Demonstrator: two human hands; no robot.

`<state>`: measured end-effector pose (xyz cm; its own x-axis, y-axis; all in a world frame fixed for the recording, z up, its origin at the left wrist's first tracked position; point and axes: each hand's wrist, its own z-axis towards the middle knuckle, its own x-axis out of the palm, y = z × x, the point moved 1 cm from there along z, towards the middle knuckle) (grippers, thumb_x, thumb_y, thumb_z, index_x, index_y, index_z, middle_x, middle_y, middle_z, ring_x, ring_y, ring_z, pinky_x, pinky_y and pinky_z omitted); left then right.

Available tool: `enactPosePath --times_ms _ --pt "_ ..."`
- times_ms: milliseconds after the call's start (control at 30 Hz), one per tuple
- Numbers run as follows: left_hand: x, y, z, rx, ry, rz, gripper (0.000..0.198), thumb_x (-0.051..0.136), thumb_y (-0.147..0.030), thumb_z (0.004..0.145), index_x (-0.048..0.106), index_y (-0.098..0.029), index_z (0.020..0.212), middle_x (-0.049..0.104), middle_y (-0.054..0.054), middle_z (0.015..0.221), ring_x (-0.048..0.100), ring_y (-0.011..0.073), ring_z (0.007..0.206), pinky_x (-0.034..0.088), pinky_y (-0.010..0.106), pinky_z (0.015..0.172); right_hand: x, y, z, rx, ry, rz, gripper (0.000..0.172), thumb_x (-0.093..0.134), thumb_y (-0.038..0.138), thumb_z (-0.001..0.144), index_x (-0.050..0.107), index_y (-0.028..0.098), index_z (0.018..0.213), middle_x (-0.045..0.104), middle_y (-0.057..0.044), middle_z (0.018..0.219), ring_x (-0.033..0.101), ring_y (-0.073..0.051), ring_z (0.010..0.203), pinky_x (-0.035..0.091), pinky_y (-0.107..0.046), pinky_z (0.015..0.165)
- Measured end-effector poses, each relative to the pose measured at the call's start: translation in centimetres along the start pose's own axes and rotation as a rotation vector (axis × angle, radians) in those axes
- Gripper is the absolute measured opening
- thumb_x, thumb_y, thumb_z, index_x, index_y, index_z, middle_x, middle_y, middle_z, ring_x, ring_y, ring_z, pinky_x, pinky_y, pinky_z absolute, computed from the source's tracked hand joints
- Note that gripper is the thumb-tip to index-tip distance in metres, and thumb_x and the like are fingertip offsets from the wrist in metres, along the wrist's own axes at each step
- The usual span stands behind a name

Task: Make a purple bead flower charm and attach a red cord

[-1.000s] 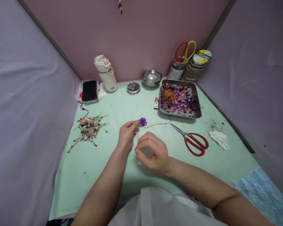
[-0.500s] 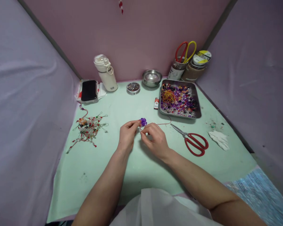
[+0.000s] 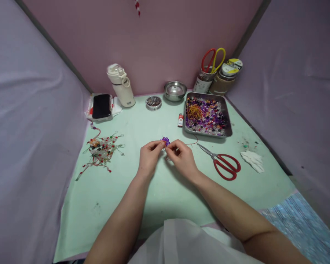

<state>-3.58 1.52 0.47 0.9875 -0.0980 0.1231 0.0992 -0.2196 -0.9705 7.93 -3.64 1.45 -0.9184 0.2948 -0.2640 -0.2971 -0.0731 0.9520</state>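
A small cluster of purple beads [image 3: 165, 140] is pinched between the thumb and fingers of my left hand [image 3: 150, 156]. My right hand [image 3: 181, 157] is closed right beside it, fingertips pressed together at the cluster's lower right, on a thin red cord [image 3: 193, 143]. Part of the cord shows beyond my right hand, curving toward the bead tray. The fingers hide where cord and beads meet. Red-handled scissors [image 3: 222, 163] lie to the right of my right hand, blades pointing to the upper left.
A metal tray [image 3: 209, 135] of mixed beads stands at the back right, a lighter [image 3: 180, 120] beside it. Finished-looking beaded strings [image 3: 103, 150] lie left. Along the back are a bottle [image 3: 122, 88], round tin [image 3: 153, 103], metal bowl [image 3: 175, 91], jars [image 3: 222, 84] and phone [image 3: 102, 106]. Crumpled tissue [image 3: 252, 161] lies right.
My right hand has drawn in closer to the bead cluster, its fingertips now meeting my left hand's. The cluster has turned slightly and is more covered. The whole view has shifted a little.
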Motion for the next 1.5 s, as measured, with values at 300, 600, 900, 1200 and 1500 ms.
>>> enactPosePath --times_ms 300,600,900,1200,1500 --pt "-0.4 -0.3 -0.1 0.137 0.143 0.207 0.013 0.070 -0.029 0.073 0.075 -0.019 0.079 0.074 0.005 0.084 0.065 0.0175 0.081 0.047 0.032 0.081 -1.1 -0.8 1.3 0.433 0.194 0.537 0.034 0.077 0.037 0.066 0.062 0.018 0.090 0.055 0.005 0.065 0.047 -0.007 0.054 0.043 -0.024 0.055" --pt "-0.1 -0.5 -0.4 0.062 0.232 0.215 0.016 0.072 -0.031 0.071 0.076 -0.018 0.080 0.074 0.006 0.084 0.064 0.0177 0.080 0.048 0.032 0.079 -1.9 -0.8 1.8 0.377 0.097 0.509 0.024 0.075 0.039 0.067 0.070 0.019 0.080 0.059 0.002 0.067 0.042 -0.008 0.055 0.035 -0.025 0.054" --pt "0.2 -0.4 -0.5 -0.074 0.291 0.177 0.017 0.075 -0.033 0.067 0.076 -0.018 0.076 0.074 0.007 0.081 0.064 0.0189 0.080 0.047 0.033 0.080 -2.8 -0.7 2.4 0.422 0.058 0.637 0.021 0.073 0.036 0.068 0.067 0.017 0.076 0.055 0.003 0.063 0.044 -0.008 0.055 0.032 -0.024 0.053" --pt "0.1 -0.4 -0.5 -0.091 0.311 0.178 0.017 0.075 -0.032 0.067 0.076 -0.018 0.077 0.074 0.007 0.080 0.064 0.0186 0.079 0.046 0.034 0.082 -2.2 -0.9 2.3 0.476 0.176 0.648 0.019 0.075 0.030 0.066 0.067 0.016 0.075 0.059 0.001 0.066 0.050 -0.009 0.060 0.036 -0.024 0.057" --pt "0.1 0.1 -0.5 -0.257 0.461 0.143 0.019 0.078 -0.034 0.063 0.076 -0.017 0.072 0.073 0.009 0.076 0.063 0.0181 0.074 0.047 0.033 0.074 -5.8 -1.9 4.2 0.291 -0.254 0.918 0.027 0.079 0.036 0.068 0.057 0.024 0.078 0.062 0.006 0.070 0.057 -0.007 0.061 0.047 -0.019 0.056"
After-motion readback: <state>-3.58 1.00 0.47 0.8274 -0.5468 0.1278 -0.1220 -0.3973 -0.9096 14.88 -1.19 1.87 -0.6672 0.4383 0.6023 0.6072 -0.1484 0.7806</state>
